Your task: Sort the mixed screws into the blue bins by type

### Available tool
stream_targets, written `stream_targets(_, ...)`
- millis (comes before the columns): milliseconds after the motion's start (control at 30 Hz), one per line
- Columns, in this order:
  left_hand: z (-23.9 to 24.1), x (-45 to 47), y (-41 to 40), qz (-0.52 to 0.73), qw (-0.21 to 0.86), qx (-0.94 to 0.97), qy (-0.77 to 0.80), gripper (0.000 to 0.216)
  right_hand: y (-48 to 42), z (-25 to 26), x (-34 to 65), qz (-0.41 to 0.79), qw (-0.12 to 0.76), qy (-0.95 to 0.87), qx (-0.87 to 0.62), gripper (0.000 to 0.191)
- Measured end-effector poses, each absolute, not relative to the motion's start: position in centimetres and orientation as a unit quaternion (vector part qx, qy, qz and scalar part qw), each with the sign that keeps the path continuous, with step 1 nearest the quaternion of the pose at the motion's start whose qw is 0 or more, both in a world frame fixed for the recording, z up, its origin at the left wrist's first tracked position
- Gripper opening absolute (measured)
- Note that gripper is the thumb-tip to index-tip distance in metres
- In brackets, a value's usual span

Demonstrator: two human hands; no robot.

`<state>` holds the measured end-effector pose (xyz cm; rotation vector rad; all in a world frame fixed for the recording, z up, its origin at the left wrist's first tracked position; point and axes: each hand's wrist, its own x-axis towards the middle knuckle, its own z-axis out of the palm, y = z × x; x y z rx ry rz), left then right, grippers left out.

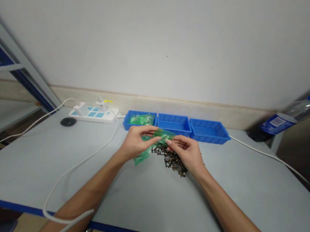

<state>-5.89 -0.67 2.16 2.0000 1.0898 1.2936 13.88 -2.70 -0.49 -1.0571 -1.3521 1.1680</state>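
Observation:
Both hands meet over the middle of the grey table point(144, 205). My left hand point(136, 142) and my right hand point(186, 152) each pinch the top edge of a small green plastic bag point(162, 135) held between them. More green bags point(142, 156) lie under my left hand. A heap of small dark screws point(170, 159) sits on the table just below my right hand. Three blue bins stand in a row behind: the left bin point(127, 120) holds filled green bags, the middle bin point(174, 124) and the right bin point(209, 131) look bare inside.
A white power strip point(93, 113) with plugs lies at the back left, its white cable point(81, 165) looping over the front edge. A black round disc point(68, 121) sits near it. A plastic bottle with a blue label point(281, 124) leans at the back right. Another white cable point(266, 154) runs right.

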Motion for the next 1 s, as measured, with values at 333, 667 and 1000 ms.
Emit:
stream_targets(333, 1.6, -11.2, 2.6, 0.255, -0.11, 0.788, 0.55, 0.024, -2.6, -0.4, 13.8, 0.458, 0.514, -0.558, -0.462, 0.034)
stream_targets(667, 1.4, -8.9, 1.6, 0.29, -0.11, 0.826, 0.47, 0.029, -2.4, -0.5, 14.0, 0.449, 0.527, -0.562, -0.452, 0.031)
stream_targets(1000, -0.8, -5.5, 0.2, 0.149, -0.008, 0.885, 0.44, 0.035, -2.3, -0.1, 14.3, 0.443, 0.548, -0.548, -0.45, 0.03)
